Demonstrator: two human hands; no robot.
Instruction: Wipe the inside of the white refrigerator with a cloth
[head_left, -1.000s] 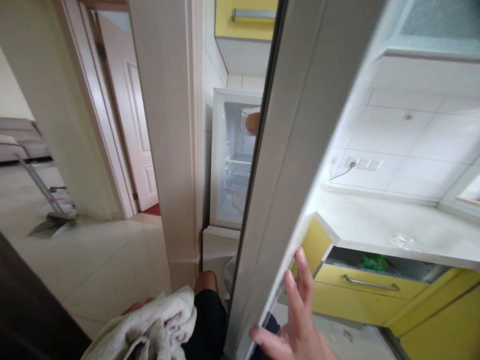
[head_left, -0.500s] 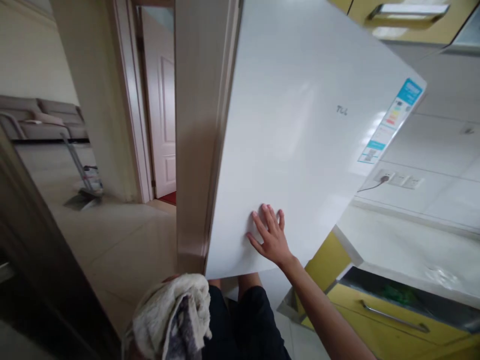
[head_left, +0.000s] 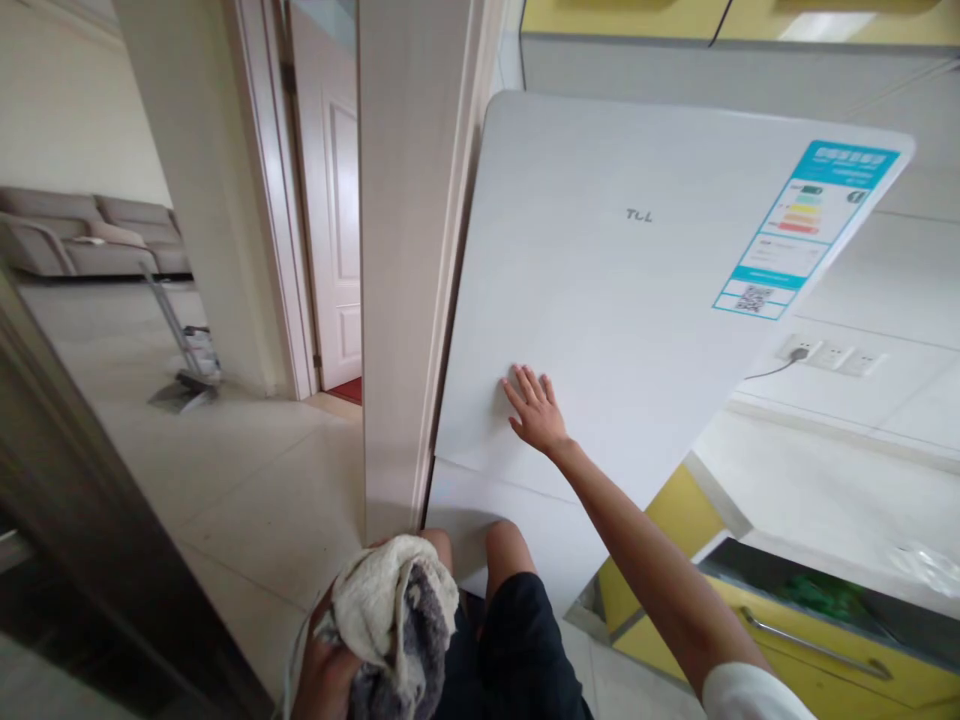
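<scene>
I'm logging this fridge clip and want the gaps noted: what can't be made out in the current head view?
- Fridge interior: hidden behind the white fridge door, which the right hand lies flat against.
- Energy label text: too small to read.
- Left hand: partly covered by the cloth it grips and cut off by the bottom edge.
- Green item in the open yellow drawer: largely hidden under the counter.

White fridge door (head_left: 600, 300) (teal label (head_left: 806, 230)), cream-grey cloth (head_left: 394, 620), yellow drawer (head_left: 787, 650)
</scene>
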